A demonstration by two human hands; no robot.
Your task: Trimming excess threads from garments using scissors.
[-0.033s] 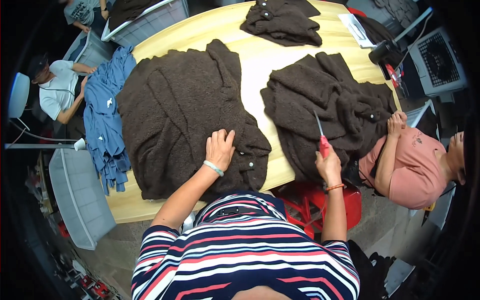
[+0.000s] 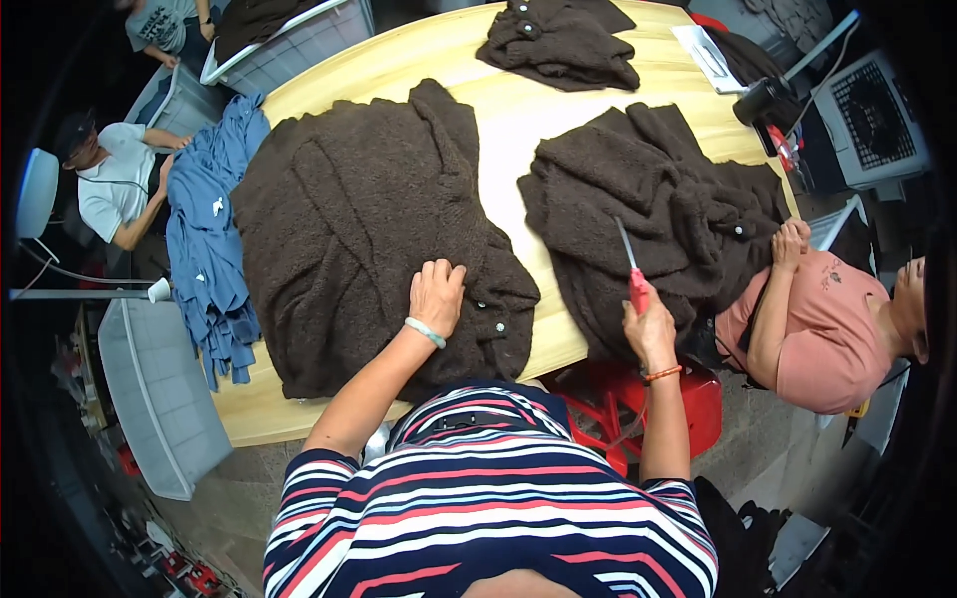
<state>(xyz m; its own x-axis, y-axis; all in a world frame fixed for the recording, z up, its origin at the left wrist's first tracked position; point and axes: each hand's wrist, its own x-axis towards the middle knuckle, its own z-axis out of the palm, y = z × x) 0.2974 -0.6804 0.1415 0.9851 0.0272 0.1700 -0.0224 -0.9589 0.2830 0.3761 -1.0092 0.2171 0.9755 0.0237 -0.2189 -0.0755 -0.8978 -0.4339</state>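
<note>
My left hand (image 2: 437,299) lies on a large dark brown knitted garment (image 2: 339,219), fingers outstretched and gripping nothing. Two pale buttons show on the garment just right of that hand. Wrapped round the red handle of a tool (image 2: 638,284) is my right hand (image 2: 650,329). Its long thin metal blade points up and slightly left over a second brown garment (image 2: 608,179). Whether the blade touches the cloth I cannot tell, nor the tool's exact kind.
A co-worker in pink (image 2: 817,334) holds the second garment's right edge. Another person (image 2: 120,179) handles blue cloth (image 2: 209,199) at left. More folded brown knitwear (image 2: 558,50) lies at the far side of the wooden table (image 2: 503,130). A red stool (image 2: 698,409) stands beside me.
My right hand and the red-handled tool have shifted slightly left, the blade tip with them. My left hand rests in nearly the same place.
</note>
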